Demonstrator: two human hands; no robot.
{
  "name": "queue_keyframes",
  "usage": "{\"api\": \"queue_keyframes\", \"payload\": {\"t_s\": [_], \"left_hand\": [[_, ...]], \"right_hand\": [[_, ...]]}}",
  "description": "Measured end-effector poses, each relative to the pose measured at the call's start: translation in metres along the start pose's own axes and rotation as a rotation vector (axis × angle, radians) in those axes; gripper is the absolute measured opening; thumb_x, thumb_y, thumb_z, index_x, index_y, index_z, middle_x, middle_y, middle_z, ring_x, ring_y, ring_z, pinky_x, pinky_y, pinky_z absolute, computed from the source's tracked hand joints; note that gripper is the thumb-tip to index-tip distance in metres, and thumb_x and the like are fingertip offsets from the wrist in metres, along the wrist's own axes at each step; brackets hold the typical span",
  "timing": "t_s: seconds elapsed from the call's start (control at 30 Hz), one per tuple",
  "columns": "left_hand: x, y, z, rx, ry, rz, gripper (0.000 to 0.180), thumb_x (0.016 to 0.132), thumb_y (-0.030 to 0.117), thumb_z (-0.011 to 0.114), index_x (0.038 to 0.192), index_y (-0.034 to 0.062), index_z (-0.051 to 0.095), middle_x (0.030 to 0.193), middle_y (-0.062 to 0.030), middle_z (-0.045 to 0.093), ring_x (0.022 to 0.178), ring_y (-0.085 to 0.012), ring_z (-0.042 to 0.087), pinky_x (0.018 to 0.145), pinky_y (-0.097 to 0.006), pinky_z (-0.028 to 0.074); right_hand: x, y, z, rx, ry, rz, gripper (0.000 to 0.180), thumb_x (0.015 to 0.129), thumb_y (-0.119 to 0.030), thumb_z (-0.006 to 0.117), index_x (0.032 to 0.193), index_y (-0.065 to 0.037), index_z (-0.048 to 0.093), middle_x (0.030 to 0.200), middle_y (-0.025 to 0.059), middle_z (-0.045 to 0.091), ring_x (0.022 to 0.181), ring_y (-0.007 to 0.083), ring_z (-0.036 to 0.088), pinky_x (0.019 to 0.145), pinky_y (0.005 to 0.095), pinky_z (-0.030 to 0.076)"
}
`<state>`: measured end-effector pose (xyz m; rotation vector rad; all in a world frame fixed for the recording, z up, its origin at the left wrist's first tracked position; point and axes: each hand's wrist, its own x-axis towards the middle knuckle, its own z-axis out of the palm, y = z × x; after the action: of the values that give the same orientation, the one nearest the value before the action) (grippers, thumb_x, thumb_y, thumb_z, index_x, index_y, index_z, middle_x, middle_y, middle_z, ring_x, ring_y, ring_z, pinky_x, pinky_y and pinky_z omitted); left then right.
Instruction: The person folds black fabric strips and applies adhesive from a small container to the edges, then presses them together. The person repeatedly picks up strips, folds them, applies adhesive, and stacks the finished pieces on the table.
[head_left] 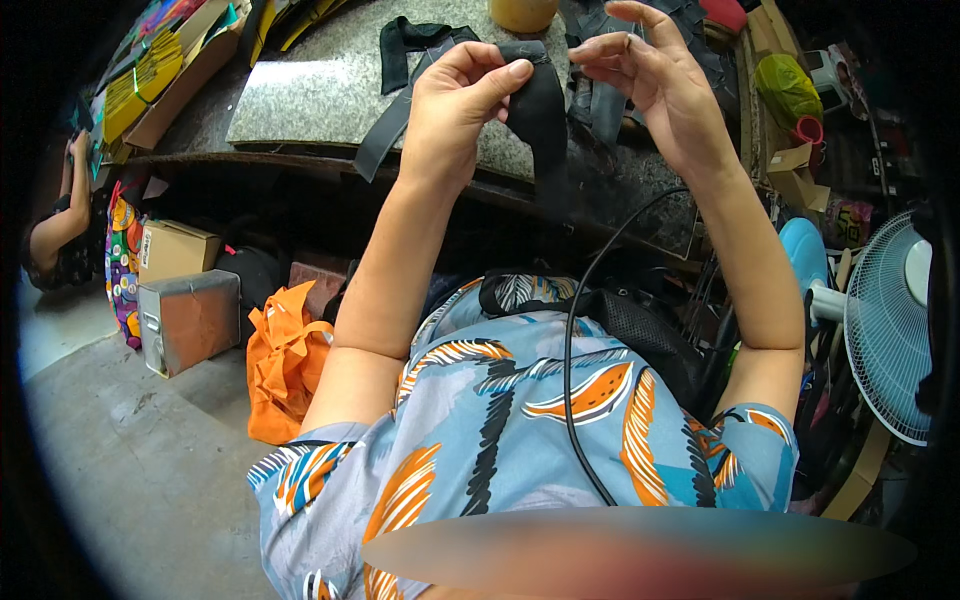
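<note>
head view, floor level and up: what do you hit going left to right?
Cardboard box → grey metal box → orange bag → left hand pinching the black fabric piece → right hand → green bag → white fan.

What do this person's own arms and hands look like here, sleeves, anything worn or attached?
Both forearms are bare; the left hand and right hand wear no gloves, and no rings or watch show. The short-sleeved light-blue shirt with orange, white and black leaf print ends at the upper arms. A thin black cable runs down the chest beside the right arm.
</note>
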<state>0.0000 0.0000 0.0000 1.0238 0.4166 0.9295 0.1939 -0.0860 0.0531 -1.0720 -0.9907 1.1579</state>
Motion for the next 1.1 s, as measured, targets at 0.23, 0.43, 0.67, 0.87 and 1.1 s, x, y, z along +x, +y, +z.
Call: {"api": "queue_keyframes", "payload": {"t_s": [0.23,0.43,0.67,0.87,1.1], "left_hand": [[-0.001,0.002,0.01,-0.064,0.107,-0.008,0.019,0.089,0.015,0.073,0.102,0.0024,0.067,0.084,-0.0002,0.067,0.071,-0.0084,0.061,0.064,-0.021,0.049],[-0.015,-0.002,0.006,0.51,-0.081,-0.052,0.016,0.09,0.013,0.07,0.099,-0.0012,0.07,0.08,0.0004,0.067,0.074,-0.0057,0.059,0.065,-0.02,0.047],[-0.016,-0.003,0.009,0.084,0.041,-0.052,0.016,0.094,0.015,0.067,0.099,0.0002,0.07,0.086,-0.0002,0.066,0.074,-0.0044,0.059,0.069,-0.02,0.049],[-0.014,-0.003,0.015,0.014,0.142,0.078,0.015,0.091,0.007,0.07,0.104,0.0005,0.066,0.09,-0.0026,0.067,0.078,-0.006,0.062,0.069,-0.018,0.051],[-0.018,0.002,0.016,0.015,0.086,0.061,0.014,0.09,0.006,0.071,0.101,0.0013,0.064,0.088,-0.0019,0.067,0.075,-0.0056,0.063,0.065,-0.019,0.053]], "right_hand": [[0.005,-0.007,0.025,0.188,-0.099,0.0,0.035,0.101,-0.016,0.048,0.133,-0.008,0.038,0.113,0.0212,0.065,0.108,0.0268,0.064,0.096,0.039,0.049],[0.023,-0.013,0.013,0.248,-0.028,-0.052,0.036,0.101,-0.019,0.05,0.133,-0.008,0.036,0.118,0.0221,0.064,0.11,0.0286,0.063,0.097,0.0422,0.048],[0.012,0.015,-0.007,-0.429,0.107,-0.181,0.042,0.1,-0.029,0.057,0.137,-0.013,0.046,0.13,0.009,0.054,0.105,0.0185,0.061,0.091,0.0318,0.05],[-0.003,0.008,0.0,-0.57,-0.059,-0.178,0.029,0.098,-0.026,0.062,0.116,-0.003,0.065,0.1,0.0028,0.068,0.099,0.0097,0.061,0.084,0.0251,0.048],[-0.006,0.007,0.012,-0.684,-0.18,-0.064,0.023,0.095,-0.018,0.066,0.11,0.001,0.067,0.096,-0.0007,0.065,0.087,0.0054,0.059,0.078,0.0205,0.048]]}}
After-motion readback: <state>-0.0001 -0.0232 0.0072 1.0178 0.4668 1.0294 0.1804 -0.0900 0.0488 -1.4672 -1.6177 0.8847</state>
